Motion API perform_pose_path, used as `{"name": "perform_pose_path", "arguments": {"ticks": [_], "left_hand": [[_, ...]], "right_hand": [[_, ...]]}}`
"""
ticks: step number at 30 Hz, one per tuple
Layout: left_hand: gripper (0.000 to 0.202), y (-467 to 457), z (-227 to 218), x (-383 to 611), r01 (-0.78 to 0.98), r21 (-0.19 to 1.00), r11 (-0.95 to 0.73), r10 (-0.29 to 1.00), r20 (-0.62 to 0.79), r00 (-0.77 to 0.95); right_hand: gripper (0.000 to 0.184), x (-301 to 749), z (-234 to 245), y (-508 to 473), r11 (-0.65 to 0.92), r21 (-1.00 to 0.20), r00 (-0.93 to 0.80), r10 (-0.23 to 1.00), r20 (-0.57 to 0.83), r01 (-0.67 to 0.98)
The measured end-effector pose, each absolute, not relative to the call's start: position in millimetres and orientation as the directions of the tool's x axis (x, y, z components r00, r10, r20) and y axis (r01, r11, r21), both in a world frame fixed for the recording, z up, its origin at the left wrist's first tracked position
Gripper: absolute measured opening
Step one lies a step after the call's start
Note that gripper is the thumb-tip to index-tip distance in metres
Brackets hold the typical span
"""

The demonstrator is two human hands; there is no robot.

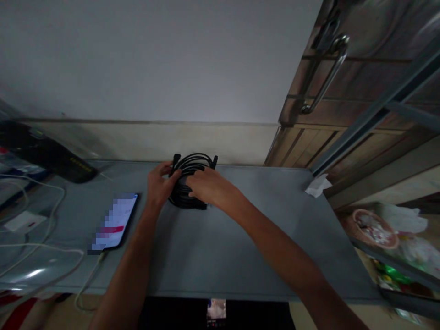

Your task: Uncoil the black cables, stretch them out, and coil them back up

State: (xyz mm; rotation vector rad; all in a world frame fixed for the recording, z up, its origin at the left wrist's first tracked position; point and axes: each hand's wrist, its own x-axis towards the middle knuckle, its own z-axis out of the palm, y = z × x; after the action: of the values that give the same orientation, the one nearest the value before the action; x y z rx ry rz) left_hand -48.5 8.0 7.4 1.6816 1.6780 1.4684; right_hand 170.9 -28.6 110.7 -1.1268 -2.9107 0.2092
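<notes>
A coiled black cable point(195, 159) lies on the grey tabletop point(240, 256) close to the wall, its loops stacked in a ring. Dark plug-like ends stick out at its upper left, upper right and bottom. My left hand point(161, 183) grips the left side of the coil, thumb over the loops and fingers behind. Across the coil's right side, my right hand point(206, 185) has its fingers curled in on the loops; its fingertips are partly hidden.
A phone point(117, 222) with a lit screen lies left of my left forearm, a white charging cord point(91, 277) plugged in. Farther left are a white adapter point(25, 222) and a black cylindrical object point(51, 153). Crumpled paper point(318, 185) sits at the right edge, beside a metal frame point(371, 110).
</notes>
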Motion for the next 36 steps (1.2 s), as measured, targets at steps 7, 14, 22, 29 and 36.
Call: {"name": "perform_pose_path", "arguments": {"ticks": [7,14,22,29,36], "left_hand": [[0.030,9,-17,-49,0.687,0.681,-0.254,0.888,0.445,-0.113],[0.031,13,-27,-49,0.719,0.649,-0.247,0.864,0.484,-0.140],[0.035,11,-28,-49,0.678,0.686,-0.265,0.843,0.506,-0.183],[0.032,7,-23,-47,0.611,0.736,-0.292,0.821,0.520,-0.234],[0.045,6,-24,-48,0.525,0.806,-0.274,0.822,0.480,-0.307]], "right_hand": [[0.055,167,81,-17,0.717,-0.117,-0.726,0.676,-0.124,0.687],[0.050,152,57,-13,0.741,-0.127,-0.752,0.655,-0.077,0.659],[0.055,127,30,-20,0.754,-0.160,-0.762,0.647,0.017,0.637],[0.064,131,9,-42,0.727,-0.119,-0.722,0.686,0.085,0.676],[0.042,187,12,-88,0.736,-0.076,-0.733,0.676,0.075,0.672]]}}
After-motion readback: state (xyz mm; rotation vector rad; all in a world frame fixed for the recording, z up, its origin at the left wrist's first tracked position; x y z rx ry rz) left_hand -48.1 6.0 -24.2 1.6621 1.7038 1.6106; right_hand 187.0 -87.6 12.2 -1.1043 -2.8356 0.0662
